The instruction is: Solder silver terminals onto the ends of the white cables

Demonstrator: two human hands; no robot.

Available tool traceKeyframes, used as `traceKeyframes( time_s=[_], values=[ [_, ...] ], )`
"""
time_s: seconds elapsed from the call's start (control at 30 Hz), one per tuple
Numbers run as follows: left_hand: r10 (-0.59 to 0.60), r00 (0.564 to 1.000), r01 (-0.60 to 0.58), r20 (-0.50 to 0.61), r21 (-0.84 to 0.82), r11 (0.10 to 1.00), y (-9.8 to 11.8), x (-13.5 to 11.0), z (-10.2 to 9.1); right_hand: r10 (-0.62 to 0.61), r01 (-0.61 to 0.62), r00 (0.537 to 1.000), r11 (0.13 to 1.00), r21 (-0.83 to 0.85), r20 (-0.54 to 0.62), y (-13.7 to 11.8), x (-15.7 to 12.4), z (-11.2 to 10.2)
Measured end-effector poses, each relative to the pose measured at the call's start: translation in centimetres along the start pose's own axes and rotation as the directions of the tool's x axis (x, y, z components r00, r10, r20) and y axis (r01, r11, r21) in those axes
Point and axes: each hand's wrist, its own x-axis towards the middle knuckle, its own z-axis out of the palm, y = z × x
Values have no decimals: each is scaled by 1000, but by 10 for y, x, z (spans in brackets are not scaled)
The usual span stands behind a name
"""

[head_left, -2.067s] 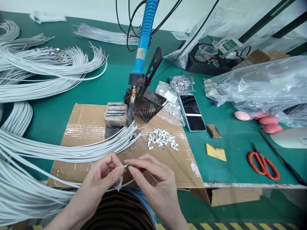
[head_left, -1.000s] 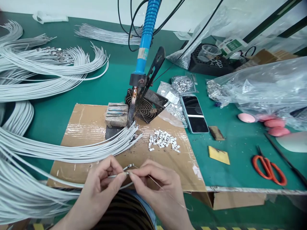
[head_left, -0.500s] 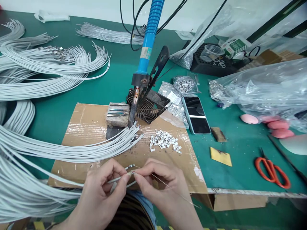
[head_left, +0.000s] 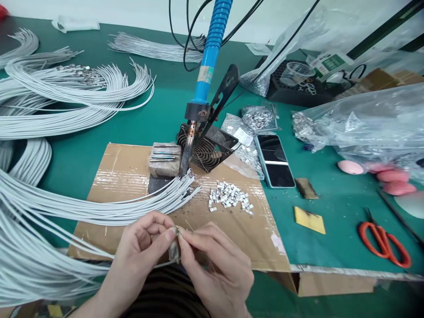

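Close to the front edge of the cardboard, my left hand (head_left: pixel 145 243) pinches the end of a white cable (head_left: pixel 164 264) between thumb and forefinger. My right hand (head_left: pixel 215 260) meets it there, its fingertips closed at the same spot, with a thin wire (head_left: pixel 190 225) passing by its fingers. What lies between the touching fingertips is mostly covered. Beyond the hands, a bundle of white cables (head_left: pixel 132 212) lies with its ends under a blue-handled soldering iron (head_left: pixel 207 66) on a stand. Small white-and-silver metal pieces (head_left: pixel 230 195) are heaped to the right of it.
Cardboard (head_left: pixel 109 176) covers the bench front. A tip-cleaning block (head_left: pixel 164 159) and a small fan (head_left: pixel 207 152) stand by the iron. To the right lie a phone (head_left: pixel 274 161), a yellow sponge (head_left: pixel 309 220) and orange scissors (head_left: pixel 382 243). More cable bundles (head_left: pixel 76 95) fill the left.
Both hands have drawn closer together and slightly up. The cable end between them has turned, and the thin wire is now mostly hidden behind my right hand. The view has shifted slightly.
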Motion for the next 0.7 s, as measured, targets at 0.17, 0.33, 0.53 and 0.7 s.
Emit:
traceKeyframes(
  time_s=[0.17,0.33,0.53,0.7],
  values=[
    [82,996,-77,-45,102,992,-4,4,-2,-59,62,990,998,-16,131,2,8,-13],
    [155,983,-137,-98,172,976,-3,3,7,171,-189,947,981,42,272,7,20,-25],
    [117,990,-97,-75,226,969,0,-1,9,110,-137,905,990,36,411,12,29,-21],
    [148,987,-128,-68,239,963,-3,5,10,-41,29,925,999,36,377,16,22,-12]
  ],
)
